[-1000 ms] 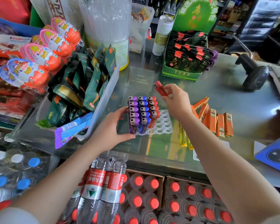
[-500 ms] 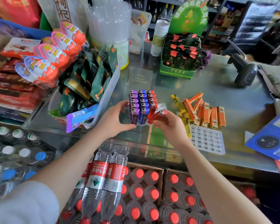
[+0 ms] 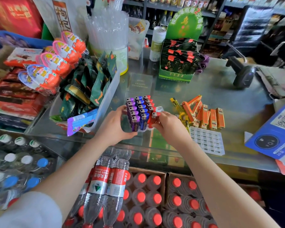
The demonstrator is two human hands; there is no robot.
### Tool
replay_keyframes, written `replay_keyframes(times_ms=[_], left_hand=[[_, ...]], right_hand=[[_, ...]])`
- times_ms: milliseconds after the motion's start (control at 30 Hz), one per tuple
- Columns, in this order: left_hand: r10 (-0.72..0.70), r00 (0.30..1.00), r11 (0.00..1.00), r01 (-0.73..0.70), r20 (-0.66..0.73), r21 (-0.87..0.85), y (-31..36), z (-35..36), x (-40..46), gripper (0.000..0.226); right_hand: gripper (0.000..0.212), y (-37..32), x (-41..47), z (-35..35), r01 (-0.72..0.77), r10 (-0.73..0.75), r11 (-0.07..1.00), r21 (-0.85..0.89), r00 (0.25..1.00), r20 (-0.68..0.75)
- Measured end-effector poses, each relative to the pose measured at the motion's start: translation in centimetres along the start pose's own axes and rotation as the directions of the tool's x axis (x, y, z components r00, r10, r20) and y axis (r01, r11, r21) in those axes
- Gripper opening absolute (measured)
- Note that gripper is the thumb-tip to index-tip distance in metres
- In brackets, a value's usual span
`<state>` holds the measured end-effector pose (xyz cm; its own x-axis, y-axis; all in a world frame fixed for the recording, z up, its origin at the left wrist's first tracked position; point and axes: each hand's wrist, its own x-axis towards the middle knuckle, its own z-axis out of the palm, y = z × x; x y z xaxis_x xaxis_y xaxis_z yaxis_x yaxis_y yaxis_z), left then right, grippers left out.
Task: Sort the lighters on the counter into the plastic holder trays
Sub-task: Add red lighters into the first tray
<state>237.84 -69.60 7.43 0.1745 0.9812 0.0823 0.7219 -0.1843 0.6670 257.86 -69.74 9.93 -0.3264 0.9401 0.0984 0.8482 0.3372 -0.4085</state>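
A glass shop counter [image 3: 220, 89] holds a clear lighter tray [image 3: 160, 109] with purple, blue and red rows. The left hand [image 3: 115, 127] grips its left edge. The right hand [image 3: 169, 125] pinches a red lighter [image 3: 152, 120], seemingly seated in the nearest slot.

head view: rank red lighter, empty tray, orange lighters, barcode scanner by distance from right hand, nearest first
1. red lighter, pinched in the right hand
2. empty tray, just right of the hand
3. orange lighters, right and behind
4. barcode scanner, far right back
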Motion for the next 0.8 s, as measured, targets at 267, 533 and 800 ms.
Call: replay_keyframes(times_ms=[267,533,800], left_hand=[[-0.013,1.0,1.0,0.013,0.019,0.001,-0.9,0.3,0.4,0.093],[0.017,1.0,1.0,-0.017,0.012,0.005,-0.8,0.4,0.5,0.087],[0.003,0.997,0.998,-0.008,0.071,0.069,-1.4,0.3,1.3,0.079]], right_hand=[[0.014,-0.6,-0.4,0.6,-0.159,0.172,0.969,0.188,0.984,-0.054],[0.018,-2.0,-0.1,1.8,-0.279,0.328,0.923,0.264,0.93,-0.165],[0.023,-2.5,-0.6,3.3,-0.193,0.228,0.969,0.156,0.939,-0.257]])
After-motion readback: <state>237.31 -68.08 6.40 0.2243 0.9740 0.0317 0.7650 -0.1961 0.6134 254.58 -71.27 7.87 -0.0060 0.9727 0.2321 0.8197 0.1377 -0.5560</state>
